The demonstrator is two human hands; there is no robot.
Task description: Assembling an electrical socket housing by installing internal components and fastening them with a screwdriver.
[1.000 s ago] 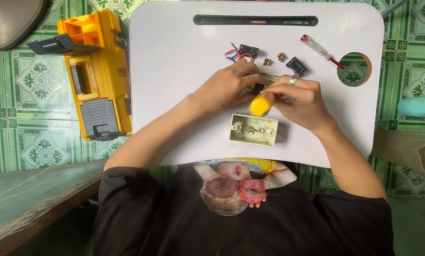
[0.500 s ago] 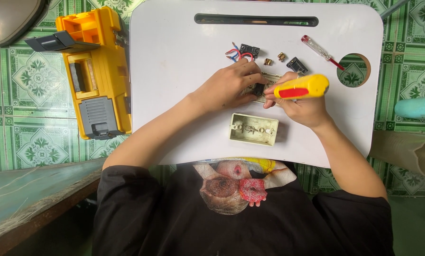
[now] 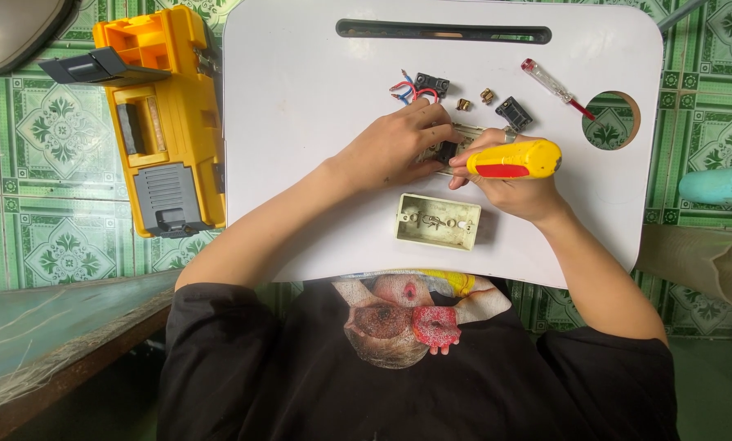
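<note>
Screwdriver (image 3: 513, 159), yellow handle with red stripe, lies nearly flat in the right hand (image 3: 517, 184), fingers closed round it; a second ago it stood end-on toward the camera, so the tool has been tipped over, tip toward 9 o'clock. Left hand (image 3: 395, 147) pinches the small black part (image 3: 446, 152) on the pale switch plate (image 3: 468, 135), unchanged. Tip meets the part: likely work on a screw. Beige back box (image 3: 437, 220) sits at 6 o'clock, on white tray (image 3: 301, 98).

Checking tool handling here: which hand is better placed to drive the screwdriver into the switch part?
Right hand: it already grips the yellow screwdriver, tip toward the switch part that the left hand pins down.
</note>
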